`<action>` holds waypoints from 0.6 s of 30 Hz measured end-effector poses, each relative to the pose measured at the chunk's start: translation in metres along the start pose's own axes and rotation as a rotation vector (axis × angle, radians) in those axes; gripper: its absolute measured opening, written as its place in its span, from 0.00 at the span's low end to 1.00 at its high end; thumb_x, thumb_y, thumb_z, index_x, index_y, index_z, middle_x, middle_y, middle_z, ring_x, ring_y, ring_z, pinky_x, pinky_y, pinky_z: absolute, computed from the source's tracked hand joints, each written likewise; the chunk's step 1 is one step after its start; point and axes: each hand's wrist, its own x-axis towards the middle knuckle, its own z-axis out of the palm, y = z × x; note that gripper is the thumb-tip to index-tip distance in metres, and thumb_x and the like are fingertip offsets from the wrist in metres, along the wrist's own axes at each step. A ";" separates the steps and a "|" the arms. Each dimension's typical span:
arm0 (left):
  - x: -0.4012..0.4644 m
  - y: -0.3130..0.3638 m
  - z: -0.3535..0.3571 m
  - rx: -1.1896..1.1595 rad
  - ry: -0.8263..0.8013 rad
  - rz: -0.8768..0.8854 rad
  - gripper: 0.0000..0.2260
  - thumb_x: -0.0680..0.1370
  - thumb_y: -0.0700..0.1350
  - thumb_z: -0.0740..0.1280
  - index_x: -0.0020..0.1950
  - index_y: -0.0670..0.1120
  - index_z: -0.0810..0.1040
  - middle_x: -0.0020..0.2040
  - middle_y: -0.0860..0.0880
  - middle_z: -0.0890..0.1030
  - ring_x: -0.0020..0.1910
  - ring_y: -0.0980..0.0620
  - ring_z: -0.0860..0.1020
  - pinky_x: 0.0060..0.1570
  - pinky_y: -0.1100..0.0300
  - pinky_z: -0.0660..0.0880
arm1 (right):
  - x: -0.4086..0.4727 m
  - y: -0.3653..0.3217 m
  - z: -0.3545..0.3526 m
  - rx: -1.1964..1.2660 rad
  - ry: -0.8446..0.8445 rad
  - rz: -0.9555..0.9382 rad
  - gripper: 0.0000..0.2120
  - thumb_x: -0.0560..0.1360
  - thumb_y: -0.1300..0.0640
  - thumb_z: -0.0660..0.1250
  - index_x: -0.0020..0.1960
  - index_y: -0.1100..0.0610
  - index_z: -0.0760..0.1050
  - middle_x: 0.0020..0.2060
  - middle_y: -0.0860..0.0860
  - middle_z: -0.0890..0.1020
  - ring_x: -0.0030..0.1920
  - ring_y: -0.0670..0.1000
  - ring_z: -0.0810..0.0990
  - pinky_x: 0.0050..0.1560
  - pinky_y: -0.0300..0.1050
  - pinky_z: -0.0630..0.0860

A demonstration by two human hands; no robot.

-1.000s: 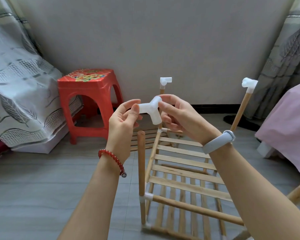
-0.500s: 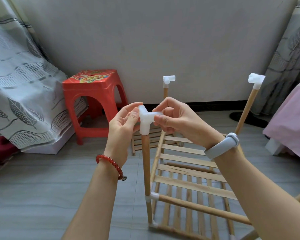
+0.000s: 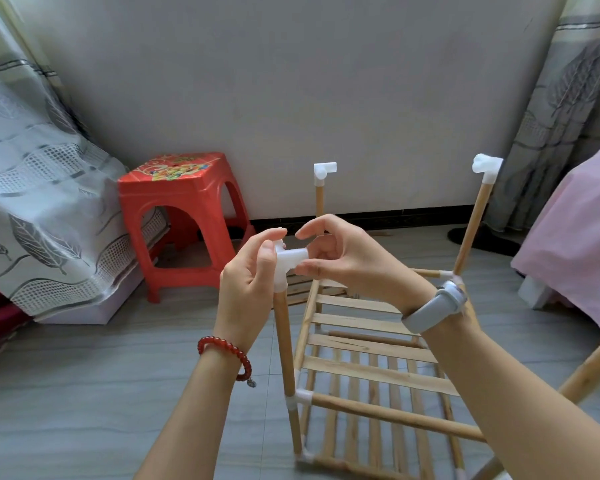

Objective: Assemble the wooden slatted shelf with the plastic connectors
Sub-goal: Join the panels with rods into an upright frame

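the connector point(image 3: 289, 259) sits on top of the near post point(image 3: 284, 336), and both my hands are on it. my left hand point(image 3: 248, 280) curls round its left side, thumb up by the top. my right hand point(image 3: 343, 259) pinches the side arm that points right. i judge this step to be seating and aiming the corner piece on this post. how far down it has gone i cannot tell, as my left palm hides part of the joint.

next, i think, it needs a firm push straight down, with its arms turned to line up with the other corners, so the top rails can slot in. a crooked push might tilt the post in the lower joint point(image 3: 300, 398).

beyond the connector, the far post point(image 3: 319, 202) carries its own cap point(image 3: 323, 171), and to the right of that the right post point(image 3: 473, 230) leans with a cap point(image 3: 486, 166) too. below the connector lie the slats point(image 3: 364, 344) of the shelf. left of the connector stands a red stool point(image 3: 184, 216); its top has a bright print, but no words i can read. i see no brand or label anywhere else.
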 end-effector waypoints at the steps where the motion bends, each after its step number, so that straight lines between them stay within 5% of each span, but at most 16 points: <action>1: 0.000 -0.001 0.001 -0.014 -0.002 -0.003 0.15 0.75 0.56 0.55 0.53 0.54 0.78 0.43 0.56 0.81 0.37 0.55 0.79 0.32 0.58 0.77 | -0.002 0.000 -0.004 0.051 -0.006 0.029 0.14 0.72 0.61 0.70 0.54 0.50 0.69 0.39 0.49 0.81 0.40 0.44 0.80 0.46 0.38 0.77; 3: 0.001 -0.004 0.001 -0.051 -0.023 -0.005 0.16 0.74 0.56 0.55 0.52 0.53 0.78 0.46 0.57 0.82 0.43 0.51 0.81 0.30 0.55 0.77 | -0.005 0.002 -0.012 0.115 0.010 0.071 0.10 0.75 0.60 0.67 0.55 0.52 0.70 0.39 0.51 0.82 0.38 0.42 0.80 0.40 0.35 0.75; 8: 0.004 -0.001 0.006 -0.227 -0.097 -0.050 0.13 0.74 0.45 0.53 0.48 0.45 0.77 0.57 0.51 0.78 0.47 0.51 0.83 0.31 0.69 0.73 | -0.011 0.023 -0.019 0.194 0.127 0.171 0.05 0.80 0.60 0.60 0.52 0.56 0.73 0.37 0.51 0.81 0.35 0.47 0.77 0.36 0.37 0.73; 11: 0.004 -0.002 0.008 -0.259 -0.099 -0.067 0.12 0.74 0.45 0.54 0.46 0.45 0.76 0.56 0.51 0.79 0.48 0.46 0.83 0.34 0.65 0.77 | -0.013 0.041 -0.017 0.171 0.193 0.266 0.06 0.80 0.61 0.58 0.51 0.56 0.73 0.37 0.51 0.80 0.35 0.46 0.77 0.34 0.34 0.74; 14: 0.004 0.001 0.012 -0.249 -0.060 -0.081 0.11 0.75 0.48 0.54 0.45 0.47 0.74 0.52 0.47 0.80 0.40 0.45 0.83 0.35 0.57 0.78 | -0.022 0.078 -0.003 -0.198 0.187 0.387 0.08 0.81 0.58 0.56 0.54 0.57 0.73 0.43 0.52 0.80 0.44 0.50 0.79 0.46 0.43 0.78; 18: 0.000 0.003 0.022 -0.299 0.024 -0.063 0.07 0.75 0.48 0.59 0.43 0.46 0.72 0.44 0.45 0.78 0.28 0.51 0.78 0.26 0.61 0.74 | -0.053 0.133 0.025 -0.781 -0.208 0.518 0.20 0.81 0.48 0.53 0.70 0.53 0.64 0.66 0.53 0.71 0.66 0.55 0.68 0.64 0.54 0.68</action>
